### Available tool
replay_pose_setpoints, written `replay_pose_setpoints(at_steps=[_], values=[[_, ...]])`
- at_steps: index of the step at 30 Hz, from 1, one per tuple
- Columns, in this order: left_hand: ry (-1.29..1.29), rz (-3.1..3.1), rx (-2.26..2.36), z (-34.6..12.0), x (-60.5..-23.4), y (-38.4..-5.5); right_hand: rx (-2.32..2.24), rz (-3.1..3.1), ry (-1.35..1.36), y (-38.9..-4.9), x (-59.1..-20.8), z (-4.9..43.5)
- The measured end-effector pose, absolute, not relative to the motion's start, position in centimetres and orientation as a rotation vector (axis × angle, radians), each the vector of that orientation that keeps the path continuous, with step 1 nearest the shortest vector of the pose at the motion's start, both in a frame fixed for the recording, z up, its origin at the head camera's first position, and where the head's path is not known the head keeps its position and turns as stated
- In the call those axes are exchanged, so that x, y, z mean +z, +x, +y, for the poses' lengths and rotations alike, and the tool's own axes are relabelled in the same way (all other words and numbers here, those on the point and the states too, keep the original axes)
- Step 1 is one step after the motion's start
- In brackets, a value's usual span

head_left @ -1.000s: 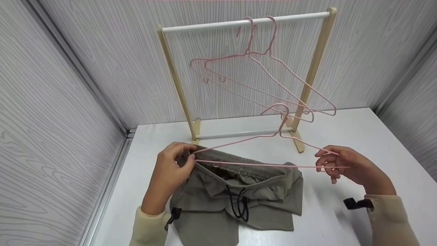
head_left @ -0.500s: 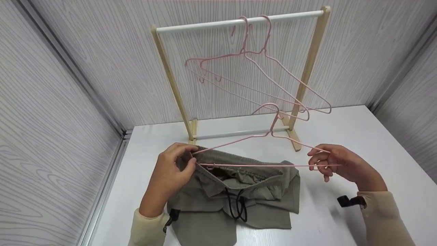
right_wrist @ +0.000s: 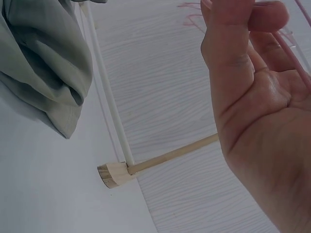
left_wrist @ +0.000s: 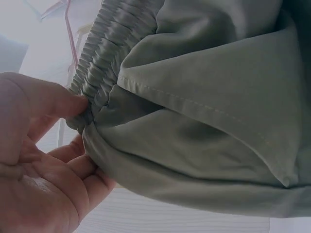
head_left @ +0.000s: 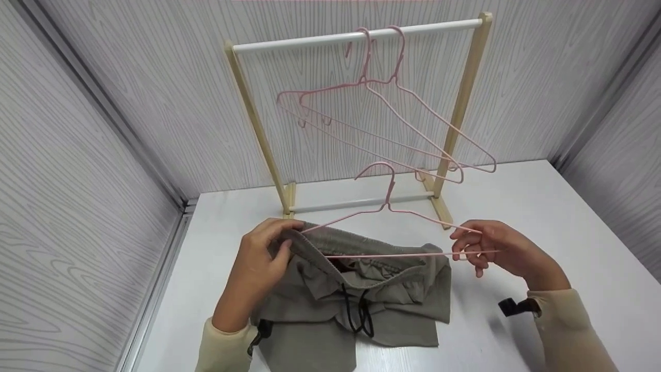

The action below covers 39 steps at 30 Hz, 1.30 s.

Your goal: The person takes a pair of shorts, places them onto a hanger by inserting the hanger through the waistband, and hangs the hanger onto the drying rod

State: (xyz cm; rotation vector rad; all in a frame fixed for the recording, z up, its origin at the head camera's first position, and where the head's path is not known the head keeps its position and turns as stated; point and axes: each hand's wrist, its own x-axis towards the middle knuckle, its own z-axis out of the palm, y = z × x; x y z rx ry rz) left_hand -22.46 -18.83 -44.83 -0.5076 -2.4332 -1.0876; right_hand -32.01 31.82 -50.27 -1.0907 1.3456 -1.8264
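Grey-green shorts (head_left: 310,336) with an elastic waistband and a black drawstring (head_left: 361,315) lie on the white table, waist toward the rack. My left hand (head_left: 261,266) pinches the waistband's left end and keeps it raised; the left wrist view shows the thumb on the gathered elastic (left_wrist: 112,48). A pink wire hanger (head_left: 388,194) has its left end inside the waist opening, hidden behind the front band. My right hand (head_left: 503,248) grips the hanger's right end, fingers curled round the wire, its hook pointing up. The right wrist view shows this hand (right_wrist: 262,97) beside the pink wire.
Behind the shorts stands a small rack with wooden posts (head_left: 255,124) and a white top bar (head_left: 310,41). Two more pink hangers (head_left: 413,126) hang from it. Its lower bar (head_left: 361,202) runs close behind the hanger. Wood-grain panels (head_left: 77,181) enclose the table (head_left: 496,320).
My right hand and the hanger have moved left, so the hanger's left end has slid into the waistband and out of sight. My left hand keeps its pinch on the band.
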Motion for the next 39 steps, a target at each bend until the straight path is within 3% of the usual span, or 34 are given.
replay_pose_setpoints(at_steps=[39], values=[[-0.522,-2.263,-1.086,-18.2,-45.0,-22.3,-1.851,1.363,-1.092,-31.2,-50.4,28.3]])
